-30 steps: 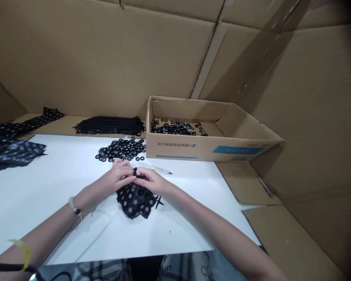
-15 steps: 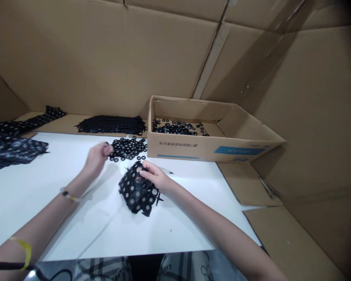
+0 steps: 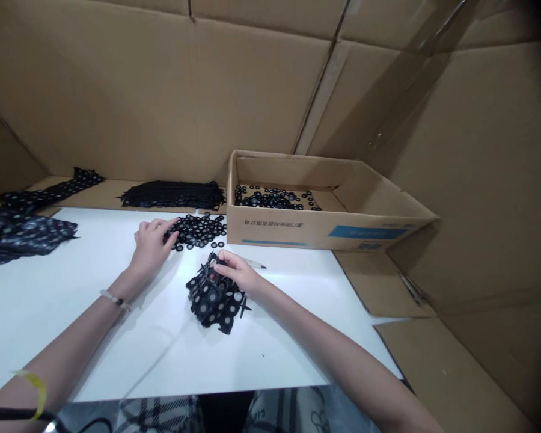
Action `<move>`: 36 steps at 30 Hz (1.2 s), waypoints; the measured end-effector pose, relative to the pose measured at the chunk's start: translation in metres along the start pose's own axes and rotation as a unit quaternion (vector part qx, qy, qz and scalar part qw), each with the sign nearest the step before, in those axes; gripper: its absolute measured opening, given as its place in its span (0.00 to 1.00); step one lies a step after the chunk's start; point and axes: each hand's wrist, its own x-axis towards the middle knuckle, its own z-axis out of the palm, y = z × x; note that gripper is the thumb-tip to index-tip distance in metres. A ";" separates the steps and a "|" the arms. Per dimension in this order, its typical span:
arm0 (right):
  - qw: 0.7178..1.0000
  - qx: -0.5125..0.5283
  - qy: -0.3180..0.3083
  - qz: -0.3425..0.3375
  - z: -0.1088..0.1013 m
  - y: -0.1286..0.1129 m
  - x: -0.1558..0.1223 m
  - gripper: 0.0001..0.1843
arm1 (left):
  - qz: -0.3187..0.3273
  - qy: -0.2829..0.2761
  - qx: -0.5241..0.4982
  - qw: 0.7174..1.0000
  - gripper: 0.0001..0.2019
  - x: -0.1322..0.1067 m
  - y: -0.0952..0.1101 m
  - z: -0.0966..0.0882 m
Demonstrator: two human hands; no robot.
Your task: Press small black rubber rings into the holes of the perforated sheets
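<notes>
My right hand pinches the top edge of a black moulded sheet of rings that lies crumpled on the white table. My left hand rests on the table with fingers stretched out, its fingertips touching the near left edge of a pile of loose black rings. A bead bracelet sits on the left wrist.
An open cardboard box holding more black rings stands behind the right hand. A pen lies in front of it. Stacks of black sheets lie at the back and far left. Cardboard walls surround the table.
My left hand let go of the black sheet, went up and left to the loose ring pile, then spread its fingers flat there. My right hand kept the sheet.
</notes>
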 end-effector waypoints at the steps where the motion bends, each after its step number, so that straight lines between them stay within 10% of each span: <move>1: 1.000 0.007 -0.003 -0.005 -0.001 0.000 0.000 0.18 | 0.030 -0.008 -0.037 0.999 0.19 -0.002 0.007 -0.002; 5: 0.999 0.019 -0.014 -0.033 -0.003 0.000 0.001 0.15 | 0.135 -0.155 -0.218 0.954 0.18 -0.013 0.034 -0.005; 10: 0.998 -0.053 -0.016 -0.039 -0.004 -0.003 0.002 0.10 | 0.046 -0.278 -0.362 0.888 0.15 -0.020 0.046 -0.004; 18: 0.979 -0.205 -0.011 -0.023 -0.007 0.002 0.004 0.15 | 0.026 -0.302 -0.405 0.863 0.15 -0.017 0.041 -0.008; 25: 0.972 -0.226 0.006 -0.055 -0.009 0.003 0.006 0.13 | 0.138 -0.123 -0.245 0.952 0.09 -0.021 0.049 -0.010; 36: 0.951 -0.275 -0.072 -0.121 -0.005 0.004 0.001 0.11 | 0.229 -0.240 -0.204 0.921 0.17 -0.028 0.058 -0.014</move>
